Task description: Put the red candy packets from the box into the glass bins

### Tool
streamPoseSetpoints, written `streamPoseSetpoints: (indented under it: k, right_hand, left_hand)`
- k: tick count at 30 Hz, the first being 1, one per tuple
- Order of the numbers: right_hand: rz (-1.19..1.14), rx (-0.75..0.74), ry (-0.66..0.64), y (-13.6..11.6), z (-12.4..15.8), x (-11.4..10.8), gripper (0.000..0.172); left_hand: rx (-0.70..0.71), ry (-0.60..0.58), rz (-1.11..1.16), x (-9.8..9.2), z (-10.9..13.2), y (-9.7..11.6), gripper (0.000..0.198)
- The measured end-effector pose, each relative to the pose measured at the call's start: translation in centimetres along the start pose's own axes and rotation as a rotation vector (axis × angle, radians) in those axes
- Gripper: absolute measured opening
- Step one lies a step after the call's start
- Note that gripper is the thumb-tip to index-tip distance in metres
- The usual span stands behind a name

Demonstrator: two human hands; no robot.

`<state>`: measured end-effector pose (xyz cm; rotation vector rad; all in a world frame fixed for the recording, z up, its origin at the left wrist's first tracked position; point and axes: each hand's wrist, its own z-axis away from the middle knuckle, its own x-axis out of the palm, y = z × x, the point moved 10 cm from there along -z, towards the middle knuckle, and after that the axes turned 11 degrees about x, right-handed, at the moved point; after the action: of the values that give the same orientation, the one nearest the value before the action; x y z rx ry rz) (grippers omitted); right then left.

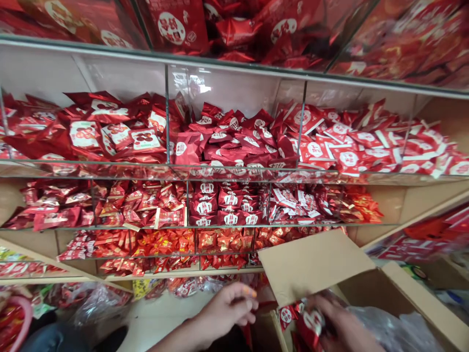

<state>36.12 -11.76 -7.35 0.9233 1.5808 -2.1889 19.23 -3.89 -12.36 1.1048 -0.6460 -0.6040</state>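
Observation:
My left hand [234,304] is held out low in the middle of the view, beside the cardboard box [315,261]. Its fingers are loosely bent and apart, with nothing in them. My right hand [335,318], blurred, is at the box's left side under a raised flap, its fingers closed on a red snack packet [311,323] with a white label. Another red packet [286,315] lies just left of it. Part of my right hand's grip is hidden by blur.
Glass-fronted shelves [234,227] rise ahead, divided into bins of red packets [238,139]. A clear plastic bag [395,330] bulges from the box. At lower left are a pink-rimmed basket [27,318] and a clear bag [97,305] on the floor.

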Motion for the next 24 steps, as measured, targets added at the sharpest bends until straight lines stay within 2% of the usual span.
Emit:
streamPoseSetpoints:
  k: [2, 4, 6, 8, 10, 13, 17, 20, 24]
  right_hand:
    - [0.045, -0.086, -0.104, -2.6, -0.6, 0.6, 0.029]
    - [0.012, -0.185, -0.132, -5.7, -0.9, 1.2, 0.034]
    - [-0.027, -0.245, -0.134, -7.9, -1.0, 2.3, 0.041]
    - [-0.063, -0.253, -0.125, -8.6, -1.2, 3.6, 0.049]
    - [-0.143, -0.218, -0.106, -8.0, -1.6, 4.5, 0.054]
    - [-0.340, -0.094, -0.100, -6.0, -2.2, 5.1, 0.058]
    - [-0.614, -0.024, -0.166, -5.3, -2.6, 5.6, 0.050]
    - [-0.793, 0.034, -0.163, -5.2, -3.0, 5.5, 0.044]
    - [-0.910, 0.152, -0.092, -3.9, -3.6, 5.6, 0.043]
  left_hand:
    - [-0.006, -0.021, 0.133, 1.6, -0.4, 1.6, 0.034]
    - [-0.027, -0.081, 0.417, 3.8, -0.4, 2.9, 0.042]
    - [0.010, -0.062, 0.477, 4.4, -0.5, 3.9, 0.047]
    - [0.082, -0.019, 0.395, 3.7, -0.4, 4.5, 0.044]
    - [0.102, 0.040, 0.340, 2.6, -0.2, 4.3, 0.039]
    - [0.046, 0.136, 0.360, 0.7, 0.4, 3.1, 0.042]
    - [0.043, 0.121, 0.397, -0.5, 1.0, 3.0, 0.041]
    - [0.059, 0.124, 0.489, -1.1, 1.2, 3.1, 0.037]
    - [0.050, 0.274, 0.482, -3.4, 2.0, 2.4, 0.026]
